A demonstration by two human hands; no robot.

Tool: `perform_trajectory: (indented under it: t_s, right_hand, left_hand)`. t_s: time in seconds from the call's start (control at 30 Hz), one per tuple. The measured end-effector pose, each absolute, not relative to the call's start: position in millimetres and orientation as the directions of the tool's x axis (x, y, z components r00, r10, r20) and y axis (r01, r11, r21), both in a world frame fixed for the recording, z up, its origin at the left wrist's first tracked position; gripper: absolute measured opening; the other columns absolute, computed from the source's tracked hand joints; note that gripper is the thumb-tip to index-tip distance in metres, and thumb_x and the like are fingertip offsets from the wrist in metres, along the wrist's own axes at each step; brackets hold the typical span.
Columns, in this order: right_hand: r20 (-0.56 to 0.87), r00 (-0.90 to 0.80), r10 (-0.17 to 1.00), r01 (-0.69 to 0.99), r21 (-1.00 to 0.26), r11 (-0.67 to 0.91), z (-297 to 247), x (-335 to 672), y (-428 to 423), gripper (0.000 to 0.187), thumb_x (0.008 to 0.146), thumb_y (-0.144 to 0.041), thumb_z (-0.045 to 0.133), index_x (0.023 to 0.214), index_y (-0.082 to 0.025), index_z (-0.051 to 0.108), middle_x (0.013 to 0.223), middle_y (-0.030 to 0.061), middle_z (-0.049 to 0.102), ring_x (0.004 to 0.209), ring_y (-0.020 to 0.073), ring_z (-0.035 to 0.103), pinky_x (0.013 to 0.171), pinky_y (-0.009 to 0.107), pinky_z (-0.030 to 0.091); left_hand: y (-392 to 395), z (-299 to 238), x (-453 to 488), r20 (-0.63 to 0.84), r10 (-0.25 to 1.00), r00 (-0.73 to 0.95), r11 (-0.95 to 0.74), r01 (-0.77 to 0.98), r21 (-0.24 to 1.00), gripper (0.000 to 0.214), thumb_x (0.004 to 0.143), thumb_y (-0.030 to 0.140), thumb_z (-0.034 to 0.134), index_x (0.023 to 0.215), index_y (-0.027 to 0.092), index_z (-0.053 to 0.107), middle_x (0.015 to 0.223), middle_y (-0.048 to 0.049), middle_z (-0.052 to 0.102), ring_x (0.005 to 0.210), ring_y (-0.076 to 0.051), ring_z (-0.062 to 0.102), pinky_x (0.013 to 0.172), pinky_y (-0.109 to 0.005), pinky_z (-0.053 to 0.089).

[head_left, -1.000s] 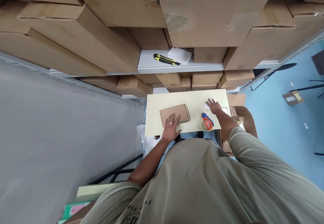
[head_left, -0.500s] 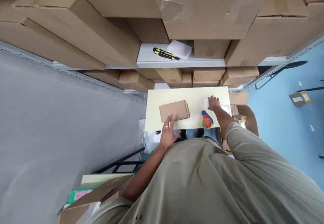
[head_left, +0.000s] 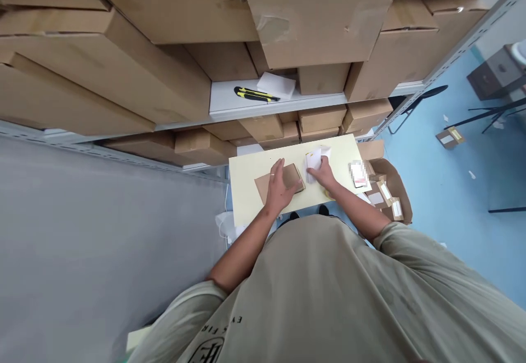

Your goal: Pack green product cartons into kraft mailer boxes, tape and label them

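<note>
- two hands work over the worktop [head_left: 250, 199]. what is the left one doing?
- the left grip [head_left: 281, 190] lies open, palm down, on a flat brown cardboard packet [head_left: 292, 177]. its fingers are spread and it isn't clamping anything.
- where is the packet?
- flat on the worktop, near the middle, with a strip of brown card sticking out from under its left side.
- and the right one?
- the right grip [head_left: 324, 174] is closed on a crumpled white sheet of paper [head_left: 314, 160], just beside the packet.
- what's under that wrist?
- a roll of tape [head_left: 327, 193], mostly hidden. only a sliver shows, so i can't tell much more about it.
- anything further right?
- a label sheet [head_left: 359, 174] with blurred print lies at the edge of the worktop. past it, an open cardboard box [head_left: 390, 179] holds small brown packets [head_left: 385, 193] with white labels.
- and straight ahead?
- a white shelf [head_left: 224, 100] carries a yellow and black utility knife [head_left: 255, 94] beside a white foam pad [head_left: 276, 85], with brown cartons [head_left: 164, 7] stacked above and below it.
- the floor?
- blue, with a small carton [head_left: 449, 136] lying well off to the right.
</note>
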State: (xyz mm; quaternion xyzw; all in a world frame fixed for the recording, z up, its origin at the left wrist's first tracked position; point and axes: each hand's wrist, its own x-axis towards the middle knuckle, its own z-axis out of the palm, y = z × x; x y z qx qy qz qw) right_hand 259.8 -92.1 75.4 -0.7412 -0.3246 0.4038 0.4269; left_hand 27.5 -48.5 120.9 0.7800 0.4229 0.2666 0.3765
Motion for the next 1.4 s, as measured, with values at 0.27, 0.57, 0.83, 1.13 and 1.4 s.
perform_trajectory:
  t_s: [0.27,0.57,0.83,1.13,1.4]
  right_hand:
    - [-0.195,0.487,0.851,0.157,-0.939,-0.305,133.5,202.2,-126.7,0.08,0.079,-0.056,0.089,0.142,-0.03,0.048,0.131,0.0089,0.074,0.126,0.036,0.071,0.107,0.051,0.06]
    - [-0.242,0.574,0.782,0.112,-0.923,-0.367,117.5,165.4,-134.7,0.08,0.076,-0.057,0.09,0.139,-0.028,0.048,0.141,0.0123,0.07,0.131,0.0359,0.069,0.112,0.053,0.059]
    - [-0.257,0.333,0.907,-0.14,-0.965,-0.222,112.1,181.3,-142.2,0.064,0.08,-0.061,0.087,0.13,-0.032,0.06,0.113,0.0027,0.076,0.108,0.0269,0.073,0.1,0.045,0.062]
    - [-0.372,0.408,0.834,0.02,-0.909,-0.416,81.8,260.5,-164.1,0.05,0.083,-0.057,0.077,0.122,-0.028,0.066,0.097,-0.0022,0.073,0.093,0.0216,0.072,0.094,0.043,0.062]
    - [-0.333,0.253,0.908,-0.103,-0.943,-0.317,106.3,296.4,-152.3,0.051,0.087,-0.056,0.08,0.129,-0.03,0.067,0.125,0.0054,0.079,0.112,0.0244,0.074,0.105,0.047,0.065]
  left_hand:
    - [-31.9,122.9,45.2,-0.065,0.84,0.538,0.011,0.103,0.995,0.075,0.09,0.067,0.085,0.147,0.02,0.072,0.149,-0.0185,0.075,0.125,-0.035,0.079,0.111,-0.052,0.064]
    - [-30.8,108.6,37.9,-0.106,0.862,0.495,0.052,0.122,0.991,0.039,0.08,0.051,0.09,0.101,0.019,0.082,0.111,-0.0114,0.084,0.102,-0.03,0.079,0.089,-0.04,0.065]
    - [-24.5,107.8,50.4,-0.193,0.904,0.382,0.211,-0.006,0.977,0.047,0.077,0.062,0.085,0.096,0.02,0.075,0.098,-0.0071,0.08,0.086,-0.023,0.072,0.077,-0.034,0.058]
    - [-16.8,130.5,73.7,-0.113,0.961,0.253,0.125,-0.03,0.992,0.051,0.081,0.067,0.083,0.104,0.022,0.072,0.103,-0.0069,0.081,0.086,-0.024,0.074,0.075,-0.034,0.058]
    - [-19.3,140.1,99.9,-0.151,0.961,0.231,0.17,-0.063,0.983,0.06,0.078,0.07,0.087,0.108,0.019,0.076,0.109,-0.0096,0.081,0.092,-0.025,0.075,0.081,-0.036,0.061]
